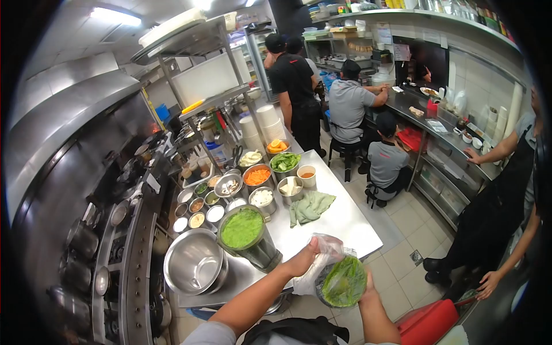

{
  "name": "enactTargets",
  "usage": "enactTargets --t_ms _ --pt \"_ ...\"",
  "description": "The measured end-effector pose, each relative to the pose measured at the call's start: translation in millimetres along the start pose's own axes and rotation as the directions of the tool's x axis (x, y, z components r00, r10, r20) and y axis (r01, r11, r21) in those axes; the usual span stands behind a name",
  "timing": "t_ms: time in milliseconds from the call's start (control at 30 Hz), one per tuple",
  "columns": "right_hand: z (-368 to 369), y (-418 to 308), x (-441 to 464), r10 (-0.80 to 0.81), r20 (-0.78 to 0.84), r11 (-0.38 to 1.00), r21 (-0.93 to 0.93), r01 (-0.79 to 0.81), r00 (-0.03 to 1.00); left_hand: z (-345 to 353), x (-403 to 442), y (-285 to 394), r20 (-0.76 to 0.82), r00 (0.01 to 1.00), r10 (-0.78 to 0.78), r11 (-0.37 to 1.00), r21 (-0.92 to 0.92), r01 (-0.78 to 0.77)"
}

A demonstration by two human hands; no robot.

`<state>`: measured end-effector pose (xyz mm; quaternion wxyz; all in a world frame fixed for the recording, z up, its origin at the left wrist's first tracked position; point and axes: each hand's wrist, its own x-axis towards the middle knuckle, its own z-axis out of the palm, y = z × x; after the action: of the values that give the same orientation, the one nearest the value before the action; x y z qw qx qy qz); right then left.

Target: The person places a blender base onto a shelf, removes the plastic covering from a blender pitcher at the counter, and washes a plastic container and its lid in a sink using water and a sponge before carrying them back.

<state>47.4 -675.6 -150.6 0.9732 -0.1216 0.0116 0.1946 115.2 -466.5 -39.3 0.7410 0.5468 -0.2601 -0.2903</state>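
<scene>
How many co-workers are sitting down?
2: one co-worker on a black stool at the dark counter; another lower down, nearer the camera. Others may be hidden.

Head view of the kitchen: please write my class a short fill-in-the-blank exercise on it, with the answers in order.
1. The tall jug is filled with thick food coloured ____.
2. In the picture, the large metal bowl stands to the ____ of the jug.
3. The left hand and right hand hold a package wrapped in clear ____.

Missing words: green; left; plastic.
</scene>
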Motion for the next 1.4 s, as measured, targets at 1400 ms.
enactTargets --t_ms 1400 --pt "21 2 44 0.114 -0.017 0.934 -0.340 -0.113 0.993 -17 -42 -29 -0.040 0.880 -0.472 0.751 -0.541 0.378"
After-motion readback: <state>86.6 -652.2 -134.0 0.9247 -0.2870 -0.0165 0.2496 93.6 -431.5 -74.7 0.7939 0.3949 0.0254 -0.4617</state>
